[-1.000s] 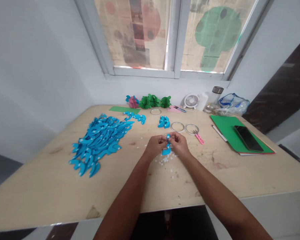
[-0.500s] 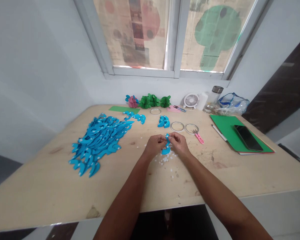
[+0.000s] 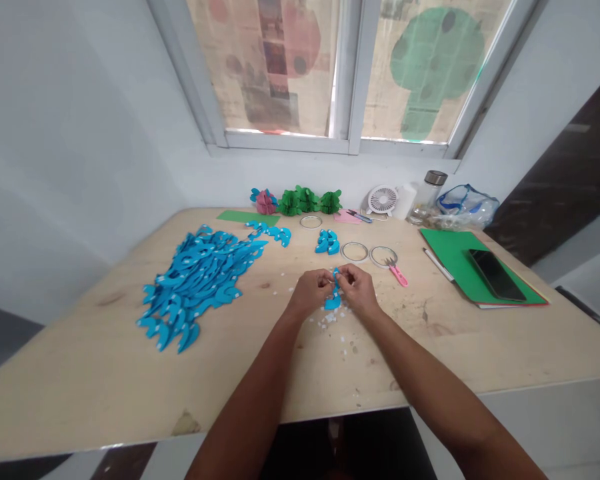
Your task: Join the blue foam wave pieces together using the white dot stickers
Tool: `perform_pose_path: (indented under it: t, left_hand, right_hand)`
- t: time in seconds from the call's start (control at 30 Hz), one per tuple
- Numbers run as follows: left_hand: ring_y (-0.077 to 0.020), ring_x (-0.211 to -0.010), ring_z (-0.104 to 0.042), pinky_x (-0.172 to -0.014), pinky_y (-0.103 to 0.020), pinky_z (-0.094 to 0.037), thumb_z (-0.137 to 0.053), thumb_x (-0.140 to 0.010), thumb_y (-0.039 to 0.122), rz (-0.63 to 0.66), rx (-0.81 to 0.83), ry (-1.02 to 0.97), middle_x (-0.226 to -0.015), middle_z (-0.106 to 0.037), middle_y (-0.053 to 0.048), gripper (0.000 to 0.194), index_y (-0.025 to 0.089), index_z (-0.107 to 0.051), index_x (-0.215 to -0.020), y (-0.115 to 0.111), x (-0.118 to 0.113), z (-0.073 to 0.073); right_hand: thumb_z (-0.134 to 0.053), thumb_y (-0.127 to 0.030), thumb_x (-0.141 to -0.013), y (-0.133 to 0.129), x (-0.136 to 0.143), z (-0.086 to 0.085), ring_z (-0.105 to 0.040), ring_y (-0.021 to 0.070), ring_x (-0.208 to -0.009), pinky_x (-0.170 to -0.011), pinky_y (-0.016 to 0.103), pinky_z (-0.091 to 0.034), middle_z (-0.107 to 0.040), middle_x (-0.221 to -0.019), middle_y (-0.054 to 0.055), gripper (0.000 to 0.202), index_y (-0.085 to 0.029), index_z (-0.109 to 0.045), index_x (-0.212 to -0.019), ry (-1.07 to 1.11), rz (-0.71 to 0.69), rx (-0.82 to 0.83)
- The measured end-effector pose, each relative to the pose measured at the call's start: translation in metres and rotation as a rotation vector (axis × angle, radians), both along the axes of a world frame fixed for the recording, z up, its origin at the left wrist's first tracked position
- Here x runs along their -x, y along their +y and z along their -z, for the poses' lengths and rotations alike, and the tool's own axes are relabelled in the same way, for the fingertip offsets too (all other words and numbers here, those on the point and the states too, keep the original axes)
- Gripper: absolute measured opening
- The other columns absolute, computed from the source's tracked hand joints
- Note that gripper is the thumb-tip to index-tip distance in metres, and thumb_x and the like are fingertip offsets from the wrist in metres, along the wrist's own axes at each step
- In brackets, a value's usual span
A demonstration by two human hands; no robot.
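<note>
Near the middle of the table, a blue paper piece [image 3: 333, 303] with white spots hangs down between my two hands. My left hand [image 3: 313, 290] is closed at its left side; whether its fingertips pinch the paper or a tiny scrap is too small to tell. My right hand [image 3: 355, 285] is closed on the upper right part of the blue piece. White paper scraps [image 3: 331, 318] lie just below the hands. Behind them sits a small group of blue pieces [image 3: 327, 242]. A large heap of blue pieces [image 3: 195, 273] spreads to the left.
Tape rolls [image 3: 355, 251] and pink-handled snips [image 3: 398, 274] lie beyond my right hand. A phone [image 3: 496, 275] rests on green sheets [image 3: 443, 243] at right, beside a pen [image 3: 437, 265]. Green paper shapes [image 3: 305, 200], a fan [image 3: 383, 200] and a bottle [image 3: 427, 197] line the wall.
The fingers of my right hand have shifted slightly over the top of the blue piece, covering more of it. My left hand is almost unmoved.
</note>
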State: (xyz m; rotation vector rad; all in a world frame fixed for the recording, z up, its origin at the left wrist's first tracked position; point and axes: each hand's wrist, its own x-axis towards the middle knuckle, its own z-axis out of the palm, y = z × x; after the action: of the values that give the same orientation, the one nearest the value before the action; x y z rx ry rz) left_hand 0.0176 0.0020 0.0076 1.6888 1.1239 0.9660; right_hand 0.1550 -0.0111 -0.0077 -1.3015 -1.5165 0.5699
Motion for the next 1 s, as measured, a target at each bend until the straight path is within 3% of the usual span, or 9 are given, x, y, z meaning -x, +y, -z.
perform_pose_path:
  t: [0.2,0.57,0.67,0.83,1.0]
  left_hand:
    - [-0.0120,-0.054,-0.054,-0.052,-0.021,-0.040,-0.054,-0.065,0.020,-0.037,-0.116,0.163,-0.055,-0.061,0.001,0.012,0.015,-0.065,-0.066,0.002,-0.001,0.001]
    - [-0.0148,-0.064,-0.058,-0.060,-0.023,-0.042,-0.053,-0.067,0.018,-0.063,-0.230,0.279,-0.062,-0.065,-0.001,0.013,0.017,-0.066,-0.066,-0.003,-0.005,-0.002]
    - [-0.0151,-0.064,-0.059,-0.059,-0.023,-0.042,-0.053,-0.067,0.019,-0.077,-0.223,0.247,-0.061,-0.065,-0.001,0.013,0.017,-0.066,-0.066,-0.003,-0.006,-0.003]
    - [-0.0136,-0.055,-0.057,-0.053,-0.022,-0.043,-0.054,-0.066,0.020,-0.089,-0.083,0.051,-0.056,-0.062,0.000,0.013,0.015,-0.066,-0.068,0.000,-0.003,-0.003]
    - [-0.0118,-0.049,-0.055,-0.048,-0.021,-0.044,-0.058,-0.063,0.022,-0.116,0.031,-0.148,-0.056,-0.061,0.001,0.015,0.015,-0.065,-0.073,0.001,-0.003,0.000]
  right_hand:
    - [-0.047,-0.025,-0.080,-0.006,0.003,-0.004,-0.053,0.0153,-0.065,-0.063,0.025,-0.038,-0.061,-0.070,0.003,0.017,-0.018,-0.062,-0.077,-0.341,0.114,-0.168]
    - [-0.047,-0.022,-0.081,-0.012,0.007,-0.008,-0.054,0.0192,-0.074,-0.069,0.029,-0.036,-0.064,-0.071,0.006,0.019,-0.019,-0.065,-0.075,-0.597,0.235,-0.222]
    - [-0.047,-0.023,-0.081,-0.011,0.006,-0.008,-0.055,0.0189,-0.073,-0.069,0.029,-0.038,-0.064,-0.071,0.006,0.019,-0.019,-0.065,-0.076,-0.510,0.217,-0.207]
    - [-0.048,-0.033,-0.080,-0.005,0.002,-0.004,-0.056,0.0154,-0.066,-0.063,0.026,-0.042,-0.065,-0.077,0.004,0.025,-0.017,-0.066,-0.088,-0.104,0.066,-0.084]
    - [-0.049,-0.036,-0.076,0.000,0.001,0.001,-0.053,0.0135,-0.058,-0.055,0.024,-0.041,-0.061,-0.065,0.001,0.027,-0.015,-0.066,-0.082,0.156,0.010,0.068]
